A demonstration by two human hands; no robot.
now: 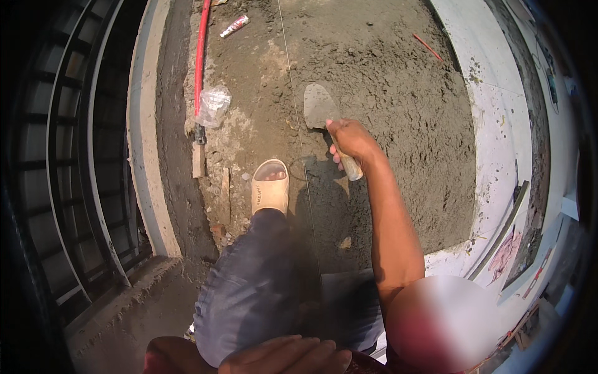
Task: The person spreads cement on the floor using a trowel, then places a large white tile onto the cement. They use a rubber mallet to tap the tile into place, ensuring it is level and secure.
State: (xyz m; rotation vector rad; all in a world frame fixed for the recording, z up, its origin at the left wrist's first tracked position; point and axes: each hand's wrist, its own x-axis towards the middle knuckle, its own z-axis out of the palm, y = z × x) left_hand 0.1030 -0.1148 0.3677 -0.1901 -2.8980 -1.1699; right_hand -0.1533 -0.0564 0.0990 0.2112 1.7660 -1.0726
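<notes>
R hand w/ trowel

A red pipe runs along the left, a crumpled clear plastic bag against its lower part. A red-and-white packet lies to its right. Dark metal bars stand at far left. A thin red stick lies near the white slab on the right.

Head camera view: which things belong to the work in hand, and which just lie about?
Seem part of the work:
trowel, in the right hand
grey mortar-like mix
thin string line

Seem just lying about:
clear plastic bag
red-and-white tube or wrapper
thin red stick
</notes>
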